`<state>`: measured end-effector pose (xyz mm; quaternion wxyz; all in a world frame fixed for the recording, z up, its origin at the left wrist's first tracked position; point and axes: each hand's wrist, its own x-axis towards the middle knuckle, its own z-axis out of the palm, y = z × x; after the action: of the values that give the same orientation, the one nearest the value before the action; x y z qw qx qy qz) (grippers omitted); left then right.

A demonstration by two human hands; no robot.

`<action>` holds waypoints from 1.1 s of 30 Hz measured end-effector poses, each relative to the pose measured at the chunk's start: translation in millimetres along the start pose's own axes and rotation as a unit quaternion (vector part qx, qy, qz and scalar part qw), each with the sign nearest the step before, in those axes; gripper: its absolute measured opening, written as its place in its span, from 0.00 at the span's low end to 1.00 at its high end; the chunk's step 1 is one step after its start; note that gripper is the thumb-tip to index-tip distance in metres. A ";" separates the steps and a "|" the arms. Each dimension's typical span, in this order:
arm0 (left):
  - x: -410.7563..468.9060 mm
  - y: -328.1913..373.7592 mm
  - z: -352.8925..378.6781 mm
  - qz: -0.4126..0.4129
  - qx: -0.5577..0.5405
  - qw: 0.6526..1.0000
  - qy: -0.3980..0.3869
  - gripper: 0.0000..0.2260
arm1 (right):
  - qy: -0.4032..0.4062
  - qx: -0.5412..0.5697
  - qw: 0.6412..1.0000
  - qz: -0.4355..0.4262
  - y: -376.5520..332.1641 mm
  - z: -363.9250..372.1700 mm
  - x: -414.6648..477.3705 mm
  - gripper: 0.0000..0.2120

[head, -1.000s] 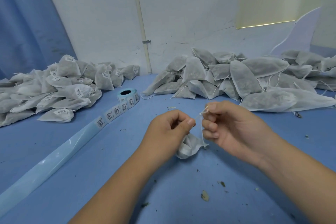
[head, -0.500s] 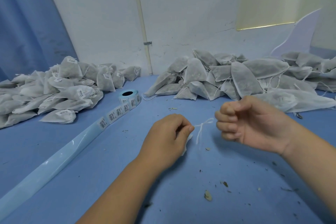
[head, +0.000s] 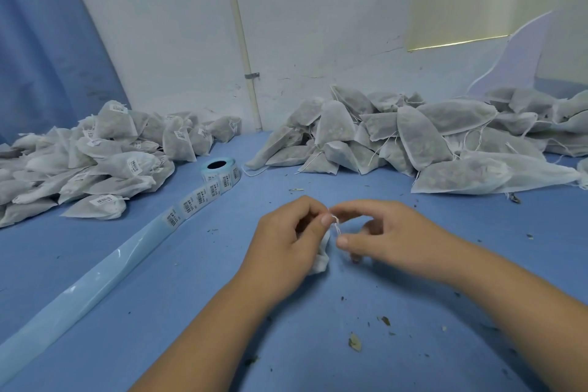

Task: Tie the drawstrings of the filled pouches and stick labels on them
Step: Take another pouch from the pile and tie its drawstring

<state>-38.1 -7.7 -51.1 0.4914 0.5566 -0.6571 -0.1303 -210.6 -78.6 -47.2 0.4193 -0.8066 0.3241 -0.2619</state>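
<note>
head cam | wide-angle | fwd+down | close over table [head: 318, 328]

Blue table [head: 127, 264]: pouch piles [head: 397, 137], label roll [head: 219, 173], leaf crumbs [head: 354, 342].

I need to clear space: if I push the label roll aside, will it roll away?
Probably not: the label roll lies flat, core hole up, so it should slide rather than roll. Small and hollow, it looks light. Its long unwound strip would likely drag and flop behind.
</note>
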 end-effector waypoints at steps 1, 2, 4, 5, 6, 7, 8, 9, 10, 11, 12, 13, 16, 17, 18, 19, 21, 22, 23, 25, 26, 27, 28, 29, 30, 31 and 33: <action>-0.3 0.4 -0.1 0.000 -0.003 1.000 -0.003 0.11 | -0.007 0.003 1.000 -0.006 0.2 1.2 0.1 0.10; -0.3 0.8 0.0 -0.004 -0.004 1.000 -0.002 0.11 | -0.011 0.010 1.000 -0.005 -0.7 1.6 -0.2 0.05; 0.2 0.4 -0.4 -0.014 -0.006 1.000 0.007 0.09 | -0.004 0.021 1.000 0.001 -2.8 -0.1 0.0 0.06; 0.6 0.0 -0.9 -0.018 -0.007 1.000 0.012 0.09 | 0.003 0.024 1.000 0.006 -3.2 -1.9 0.2 0.07; 0.9 -0.2 -1.6 -0.022 -0.008 1.000 0.017 0.10 | 0.011 0.029 0.999 0.009 -4.4 -3.8 0.1 0.07; 1.4 -0.3 -2.5 -0.025 -0.009 0.999 0.023 0.10 | 0.016 0.032 0.999 0.008 -5.8 -6.1 -0.4 0.07; 1.9 -0.3 -3.6 -0.026 -0.009 0.999 0.028 0.11 | 0.019 0.035 0.999 0.007 -6.8 -8.1 -0.9 0.07; 2.3 -0.4 -4.6 -0.027 -0.008 0.999 0.032 0.11 | 0.019 0.035 0.999 0.005 -7.8 -10.0 -1.5 0.06; 2.4 -0.3 -5.4 -0.028 -0.009 0.999 0.034 0.11 | 0.016 0.030 0.999 0.004 -8.9 -11.2 -2.5 0.06; 2.5 -0.3 -5.6 -0.030 -0.011 0.999 0.034 0.11 | 0.014 0.028 1.000 0.003 -9.2 -11.9 -2.9 0.06; 2.3 -0.1 -5.2 -0.033 -0.012 0.999 0.033 0.11 | 0.012 0.031 0.999 0.004 -10.1 -11.9 -3.6 0.06; 1.8 0.0 -4.6 -0.037 -0.013 0.999 0.032 0.10 | 0.012 0.036 0.999 0.003 -11.0 -11.9 -4.0 0.05; 1.2 0.5 -3.2 -0.043 -0.019 0.998 0.033 0.10 | 0.002 0.041 0.999 -0.002 -12.5 -10.5 -4.5 0.06; 1.5 0.4 -3.0 -0.046 -0.026 0.998 0.035 0.10 | -0.002 0.042 0.999 -0.003 -12.6 -10.6 -4.8 0.07; 1.8 0.5 -3.2 -0.052 -0.035 0.997 0.037 0.09 | -0.006 0.044 0.999 -0.003 -12.5 -10.8 -5.3 0.08; 2.2 0.4 -3.3 -0.058 -0.045 0.997 0.039 0.09 | -0.011 0.046 0.999 -0.002 -12.1 -11.6 -5.7 0.07; 2.9 0.0 -3.6 -0.070 -0.060 0.995 0.042 0.09 | -0.031 0.046 0.998 -0.001 -12.6 -13.2 -7.0 0.07; 2.9 0.1 -3.7 -0.073 -0.063 0.994 0.044 0.09 | -0.044 0.049 0.998 -0.002 -13.5 -13.8 -7.7 0.06; 2.8 0.2 -3.6 -0.074 -0.065 0.994 0.045 0.09 | -0.055 0.055 0.997 -0.003 -14.4 -14.0 -8.1 0.05; 2.5 0.2 -3.2 -0.073 -0.067 0.994 0.044 0.09 | -0.063 0.075 0.995 -0.007 -15.9 -14.1 -8.6 0.04; 2.4 0.1 -3.2 -0.072 -0.066 0.994 0.043 0.09 | -0.063 0.085 0.994 -0.008 -16.3 -14.2 -8.5 0.04; 2.4 -0.4 -3.1 -0.071 -0.064 0.995 0.043 0.09 | -0.063 0.095 0.993 -0.009 -16.7 -14.1 -8.3 0.04; 2.3 -1.1 -3.4 -0.070 -0.060 0.995 0.043 0.09 | -0.063 0.111 0.992 -0.010 -17.0 -14.2 -7.9 0.04; 2.4 -2.3 -3.6 -0.067 -0.055 0.995 0.042 0.10 | -0.059 0.134 0.989 -0.010 -17.2 -14.4 -7.3 0.05; 2.4 -3.4 -3.9 -0.065 -0.049 0.996 0.039 0.10 | -0.050 0.165 0.985 -0.009 -17.3 -15.1 -6.6 0.05; 2.3 -4.5 -4.2 -0.061 -0.041 0.997 0.033 0.09 | -0.038 0.199 0.979 -0.008 -17.2 -16.0 -5.9 0.07; 1.5 -6.2 -4.7 -0.049 -0.020 0.999 0.014 0.09 | -0.006 0.264 0.964 -0.014 -16.5 -18.7 -4.5 0.08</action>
<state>-30.4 -9.4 -52.5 0.5050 0.5796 -0.6193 -0.1596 -221.5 -77.5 -24.4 0.6156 -0.6730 0.2298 -0.3395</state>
